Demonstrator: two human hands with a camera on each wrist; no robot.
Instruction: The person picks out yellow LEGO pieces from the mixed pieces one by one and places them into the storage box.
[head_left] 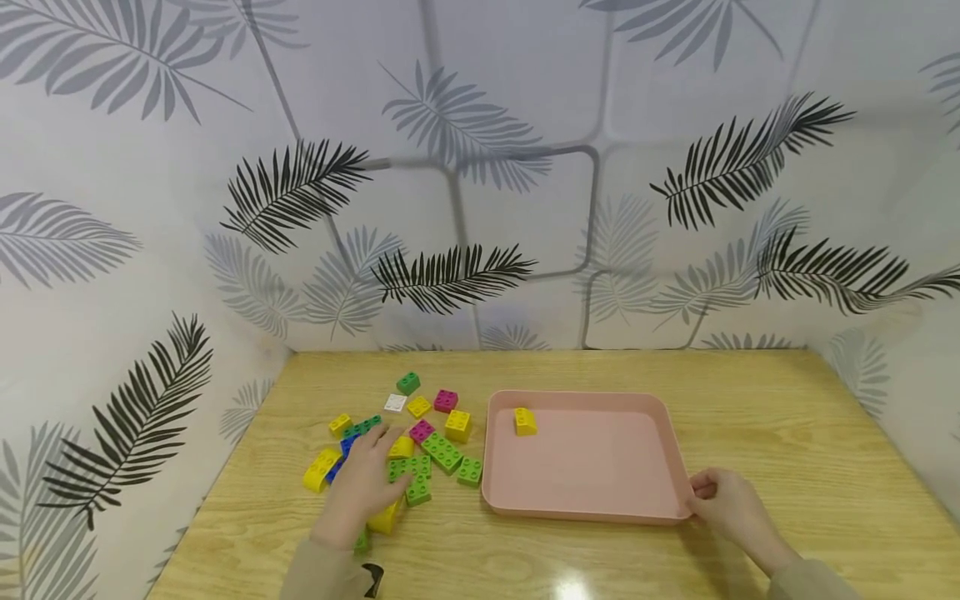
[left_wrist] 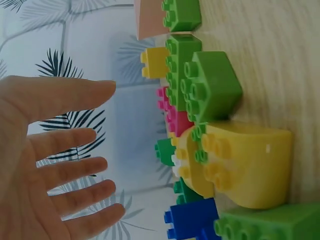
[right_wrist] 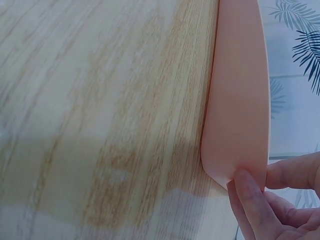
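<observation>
- Left hand [head_left: 363, 483] hovered over the blocks [head_left: 431, 450] beside the pink tray [head_left: 585, 508], fingers spread, holding nothing.
- Right hand [head_left: 723, 504] pinched the tray's near corner.

tray [head_left: 585, 400]: pink | bricks [head_left: 442, 452]: green, yellow, magenta, blue, white | wall [head_left: 480, 167]: leaf-patterned

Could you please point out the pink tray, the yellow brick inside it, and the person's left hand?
pink tray [head_left: 592, 398]: head view, on its far rim.
yellow brick [head_left: 526, 422]: head view, on its top face.
left hand [left_wrist: 47, 160]: left wrist view, on the open palm.
</observation>
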